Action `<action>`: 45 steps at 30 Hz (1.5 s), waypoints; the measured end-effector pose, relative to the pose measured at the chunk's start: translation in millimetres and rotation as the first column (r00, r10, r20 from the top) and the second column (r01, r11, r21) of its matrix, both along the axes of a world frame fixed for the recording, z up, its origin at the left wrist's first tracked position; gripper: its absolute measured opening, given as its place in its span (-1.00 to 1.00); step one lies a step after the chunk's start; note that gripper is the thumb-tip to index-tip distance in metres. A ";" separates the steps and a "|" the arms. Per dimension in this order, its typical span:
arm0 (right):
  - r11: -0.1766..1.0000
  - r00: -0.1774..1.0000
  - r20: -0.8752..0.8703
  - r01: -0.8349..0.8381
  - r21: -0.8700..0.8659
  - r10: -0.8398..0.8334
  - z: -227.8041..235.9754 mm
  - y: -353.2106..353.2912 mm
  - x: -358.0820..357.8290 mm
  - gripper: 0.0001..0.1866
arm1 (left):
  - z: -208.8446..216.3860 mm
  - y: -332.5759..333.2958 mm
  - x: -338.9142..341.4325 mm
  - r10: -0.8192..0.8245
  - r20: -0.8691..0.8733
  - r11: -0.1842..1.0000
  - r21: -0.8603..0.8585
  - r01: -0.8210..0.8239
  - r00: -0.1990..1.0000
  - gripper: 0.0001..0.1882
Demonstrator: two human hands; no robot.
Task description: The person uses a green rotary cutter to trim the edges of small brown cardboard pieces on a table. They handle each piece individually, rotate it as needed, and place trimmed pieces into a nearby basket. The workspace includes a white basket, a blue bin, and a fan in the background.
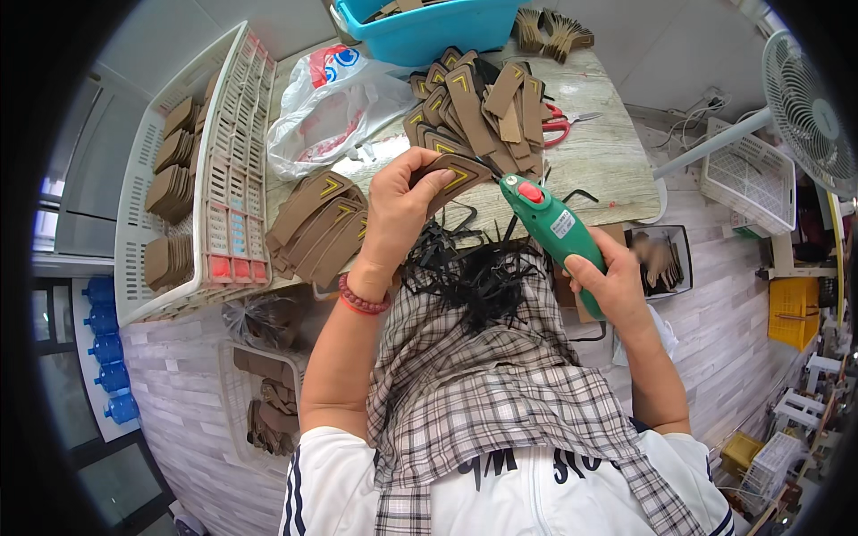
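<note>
1. Head view, left hand (404,189): thumb and fingers pinched closed on one brown piece (461,175) with a yellow V mark; piece held up over the table's near edge, short of the pile.
2. Head view, right hand (609,275): wrapped around the lower body of a green handheld cutter (556,221), thumb along its near side; some fingers hidden behind it. Red button on cutter's upper face.
3. Cutter nose right at the held piece's right end; can't tell if touching.
4. Table (597,94): heap of similar brown pieces (465,105) beyond the held one, more brown pieces (315,223) fanned out left of the left hand. Red-handled scissors (558,134) right of heap. White plastic bag (308,143) left of heap, blue tub (433,36) at far edge.
5. Lap: black strips (478,290) tangled on plaid apron (483,402).
6. Left side: white crate (237,192) with stacked brown pieces. Right side: fan (809,103).
</note>
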State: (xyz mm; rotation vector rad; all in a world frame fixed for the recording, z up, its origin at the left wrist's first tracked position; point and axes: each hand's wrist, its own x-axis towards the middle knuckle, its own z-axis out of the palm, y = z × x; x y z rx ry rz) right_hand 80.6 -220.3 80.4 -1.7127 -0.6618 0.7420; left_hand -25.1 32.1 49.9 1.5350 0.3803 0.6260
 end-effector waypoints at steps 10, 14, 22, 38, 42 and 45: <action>0.989 0.990 0.075 -0.113 -0.099 0.120 7.0 -7.0 11.8 -0.58 | 8.3 15.5 -6.7 -0.119 -0.136 0.986 0.099 0.133 0.984 -0.89; 0.981 0.983 0.097 -0.140 -0.133 0.154 6.1 -4.4 14.0 -0.57 | 14.0 12.0 -8.2 -0.174 -0.204 0.983 0.015 0.181 0.963 -0.90; 0.990 0.991 0.053 -0.122 -0.067 0.125 -1.4 25.1 3.5 -0.60 | 4.6 18.8 -18.9 -0.172 -0.306 0.968 0.123 0.218 0.936 -0.89; 0.994 0.992 -0.062 0.107 -0.032 -0.109 -39.7 0.1 -0.2 -0.70 | -83.8 20.5 64.4 0.520 -0.556 0.850 0.411 -0.329 0.648 -0.56; 0.989 0.984 -0.098 0.145 -0.030 -0.148 -38.4 2.5 -3.8 -0.70 | -100.8 20.5 68.2 0.676 -0.264 0.708 0.492 -0.507 0.687 -0.66; 0.989 0.988 -0.058 0.144 -0.032 -0.145 -35.9 9.6 -7.4 -0.65 | -92.8 24.4 50.0 0.503 0.007 0.864 0.041 -0.502 0.864 -0.82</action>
